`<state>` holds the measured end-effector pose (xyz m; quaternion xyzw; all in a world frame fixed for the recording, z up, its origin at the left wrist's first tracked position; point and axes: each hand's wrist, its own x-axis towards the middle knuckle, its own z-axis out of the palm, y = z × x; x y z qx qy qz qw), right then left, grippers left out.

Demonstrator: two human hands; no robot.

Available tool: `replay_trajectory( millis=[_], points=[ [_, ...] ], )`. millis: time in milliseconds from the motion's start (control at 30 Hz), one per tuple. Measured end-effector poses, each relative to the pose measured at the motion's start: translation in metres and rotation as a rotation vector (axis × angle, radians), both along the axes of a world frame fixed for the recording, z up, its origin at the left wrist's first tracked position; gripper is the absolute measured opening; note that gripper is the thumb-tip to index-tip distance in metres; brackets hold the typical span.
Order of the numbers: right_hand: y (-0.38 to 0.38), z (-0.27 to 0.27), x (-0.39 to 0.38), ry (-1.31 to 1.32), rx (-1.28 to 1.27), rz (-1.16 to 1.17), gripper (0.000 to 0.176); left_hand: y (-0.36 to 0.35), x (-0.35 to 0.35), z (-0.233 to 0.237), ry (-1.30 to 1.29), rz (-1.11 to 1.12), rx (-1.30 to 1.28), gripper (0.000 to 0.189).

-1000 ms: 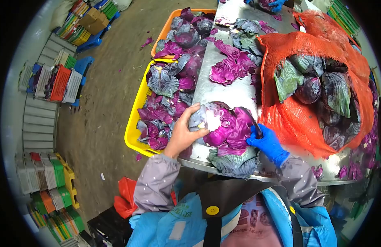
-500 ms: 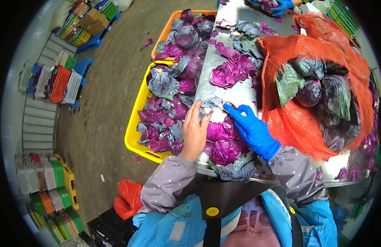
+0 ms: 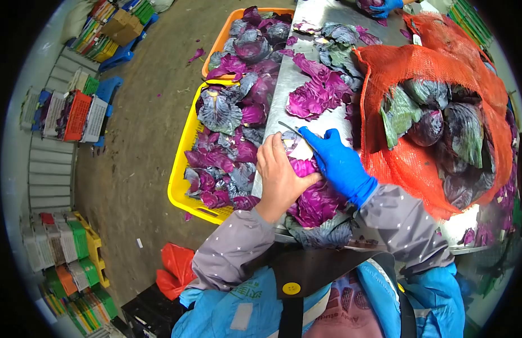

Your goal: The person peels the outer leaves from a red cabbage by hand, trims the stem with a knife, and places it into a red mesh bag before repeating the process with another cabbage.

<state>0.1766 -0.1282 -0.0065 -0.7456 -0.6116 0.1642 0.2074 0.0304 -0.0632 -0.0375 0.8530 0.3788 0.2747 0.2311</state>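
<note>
My bare left hand [image 3: 282, 179] rests against a purple cabbage piece [image 3: 314, 197] near the front of the metal table [image 3: 283, 96], thumb spread from the fingers. In my blue-gloved right hand [image 3: 337, 163] is a thin knife [image 3: 290, 128], its blade pointing up and left over the pale cut part of the cabbage. A dark outer leaf [image 3: 323, 232] lies at the table's front edge. Loose purple leaves [image 3: 317, 93] lie beyond my hands.
On the left, a yellow crate [image 3: 179, 174] and an orange crate [image 3: 219, 45] hold cabbage leaves. A red mesh bag [image 3: 402, 174] of cabbages stands on the right. Another person's blue-gloved hand [image 3: 388, 7] holds a cabbage at the top.
My left hand has turned, its thumb now reaching right across the cabbage. My right hand and the knife have shifted slightly up and left.
</note>
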Motion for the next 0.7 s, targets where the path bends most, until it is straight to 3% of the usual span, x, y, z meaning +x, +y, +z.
replay_trajectory(
  millis=[33, 100, 167, 233, 300, 367, 467, 567, 633, 700],
  points=[
    [0.005, 0.005, 0.009, 0.003, 0.002, 0.001, 0.058, -0.001, -0.001, 0.001, 0.003, 0.001, 0.002, 0.115],
    [0.016, 0.017, 0.031, -0.151, -0.238, 0.209, 0.062, -0.004, -0.001, 0.005, 0.015, -0.019, 0.037, 0.112],
    [0.02, -0.011, 0.041, -0.112, -0.167, 0.259, 0.061, -0.007, -0.002, 0.005, 0.017, -0.009, 0.026, 0.112],
    [0.029, -0.043, 0.052, 0.093, 0.151, 0.177, 0.057, -0.005, 0.0, 0.005, -0.004, -0.01, 0.018, 0.113],
    [0.044, -0.037, 0.073, 0.131, -0.228, -0.024, 0.056, -0.017, -0.007, 0.008, 0.057, -0.081, 0.095, 0.116],
    [0.04, -0.058, 0.077, 0.211, -0.232, -0.06, 0.056, -0.008, -0.013, -0.001, -0.011, -0.108, 0.063, 0.119],
    [0.019, -0.074, 0.063, 0.818, 0.095, -0.228, 0.039, 0.023, -0.04, -0.008, -0.087, -0.239, -0.137, 0.118],
    [-0.002, -0.062, 0.057, 0.774, 0.038, -0.28, 0.036, 0.017, -0.051, 0.007, 0.002, -0.159, -0.093, 0.11],
    [-0.021, -0.038, 0.047, 0.75, -0.059, -0.357, 0.043, 0.006, -0.054, 0.003, -0.14, -0.065, -0.269, 0.102],
    [-0.04, -0.044, 0.024, 0.766, 0.156, -0.391, 0.047, -0.004, -0.053, 0.001, -0.098, -0.069, -0.241, 0.102]
  ],
)
